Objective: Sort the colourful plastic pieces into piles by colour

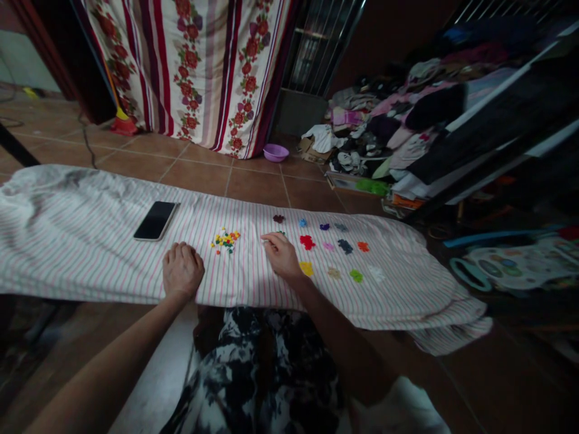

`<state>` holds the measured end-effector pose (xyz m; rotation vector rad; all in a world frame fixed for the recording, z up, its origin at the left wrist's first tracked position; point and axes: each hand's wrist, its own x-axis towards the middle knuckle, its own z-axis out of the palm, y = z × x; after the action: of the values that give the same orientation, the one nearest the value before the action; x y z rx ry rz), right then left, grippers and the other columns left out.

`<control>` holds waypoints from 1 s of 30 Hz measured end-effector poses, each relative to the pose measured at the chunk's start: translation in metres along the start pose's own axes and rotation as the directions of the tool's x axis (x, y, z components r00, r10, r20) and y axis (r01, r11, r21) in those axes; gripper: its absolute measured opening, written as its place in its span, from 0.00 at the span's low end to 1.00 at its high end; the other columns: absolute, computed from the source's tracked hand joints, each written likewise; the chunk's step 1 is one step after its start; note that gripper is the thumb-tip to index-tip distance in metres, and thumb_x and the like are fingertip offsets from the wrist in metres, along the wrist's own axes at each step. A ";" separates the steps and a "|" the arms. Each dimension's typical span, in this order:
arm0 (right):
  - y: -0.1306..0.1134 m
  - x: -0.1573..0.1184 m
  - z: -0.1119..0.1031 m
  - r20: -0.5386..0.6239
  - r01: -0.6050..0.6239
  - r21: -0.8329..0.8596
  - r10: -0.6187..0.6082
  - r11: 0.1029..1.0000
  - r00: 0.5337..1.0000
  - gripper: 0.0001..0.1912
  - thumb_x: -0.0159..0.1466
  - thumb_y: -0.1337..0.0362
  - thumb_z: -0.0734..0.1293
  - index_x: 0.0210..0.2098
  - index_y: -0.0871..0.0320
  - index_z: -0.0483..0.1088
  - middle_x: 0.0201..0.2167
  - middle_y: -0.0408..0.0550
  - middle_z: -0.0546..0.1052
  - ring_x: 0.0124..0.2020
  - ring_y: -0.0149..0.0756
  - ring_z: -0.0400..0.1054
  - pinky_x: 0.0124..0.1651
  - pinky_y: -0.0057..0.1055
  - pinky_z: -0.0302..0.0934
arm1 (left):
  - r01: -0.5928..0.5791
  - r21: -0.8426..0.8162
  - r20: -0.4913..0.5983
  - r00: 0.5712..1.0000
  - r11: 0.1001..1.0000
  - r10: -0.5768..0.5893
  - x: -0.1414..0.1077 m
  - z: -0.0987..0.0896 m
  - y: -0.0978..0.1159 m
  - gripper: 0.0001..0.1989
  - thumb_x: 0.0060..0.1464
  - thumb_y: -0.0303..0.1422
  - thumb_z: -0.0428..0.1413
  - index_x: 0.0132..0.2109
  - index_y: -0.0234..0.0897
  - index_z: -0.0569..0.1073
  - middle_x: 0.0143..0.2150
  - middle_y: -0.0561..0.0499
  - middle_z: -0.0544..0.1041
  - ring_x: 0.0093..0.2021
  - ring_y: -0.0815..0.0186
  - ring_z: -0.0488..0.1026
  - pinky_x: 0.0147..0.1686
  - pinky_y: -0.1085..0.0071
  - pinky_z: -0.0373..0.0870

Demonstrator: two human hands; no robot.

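My left hand [183, 268] rests on the striped cloth near its front edge, fingers curled in, with nothing visible in them. To its right lies a loose pile of small mixed pieces [226, 240], yellow, orange, green and white. My right hand [281, 254] is over the cloth, thumb and forefinger pinched together; a tiny pale spot shows at the fingertips, too small to name. Beside and behind it are small one-colour heaps, among them a red heap [307, 242], a yellow heap [306, 268], a dark brown heap [278, 218] and an orange heap [363, 246]. A green heap is partly hidden behind my fingers.
A black-screened phone [156, 220] lies on the striped cloth [90, 241] at the left. Beyond the table are a floral curtain [217, 72], a purple basin [275, 152] and a red broom [123, 123]. Clothes are piled [389, 120] at the back right.
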<state>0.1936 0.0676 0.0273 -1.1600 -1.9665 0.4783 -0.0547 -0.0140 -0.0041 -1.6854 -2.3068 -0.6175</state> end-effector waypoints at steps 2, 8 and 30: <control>-0.008 0.009 0.024 0.084 0.026 -0.002 -0.025 1.000 0.996 0.16 0.61 0.69 0.58 0.42 0.56 0.74 0.41 0.49 0.73 0.39 0.34 0.68 0.44 0.31 0.64 | 0.002 -0.007 -0.013 1.000 1.000 -0.002 0.000 0.001 0.000 0.17 0.58 0.34 0.41 0.46 0.29 0.70 0.48 0.35 0.72 0.54 0.53 0.65 0.50 0.57 0.58; -0.011 0.032 0.069 0.185 -0.062 -0.161 0.092 0.985 0.978 0.18 0.61 0.72 0.57 0.46 0.56 0.73 0.42 0.49 0.72 0.43 0.35 0.66 0.50 0.32 0.59 | -0.034 0.022 0.003 0.999 0.999 0.034 0.001 0.000 -0.001 0.17 0.60 0.35 0.40 0.41 0.32 0.71 0.49 0.37 0.72 0.53 0.53 0.64 0.50 0.57 0.58; -0.008 0.029 0.092 0.090 -0.196 -0.302 0.232 0.933 0.968 0.10 0.64 0.65 0.61 0.43 0.52 0.70 0.43 0.44 0.71 0.41 0.32 0.67 0.42 0.27 0.60 | -0.050 0.049 -0.010 0.999 0.998 0.051 0.000 -0.003 0.002 0.16 0.57 0.34 0.41 0.41 0.31 0.71 0.49 0.37 0.72 0.54 0.53 0.64 0.49 0.59 0.58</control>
<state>0.1091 0.0944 -0.0123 -1.5768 -2.0768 0.3876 -0.0534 -0.0149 -0.0014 -1.7086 -2.2459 -0.5550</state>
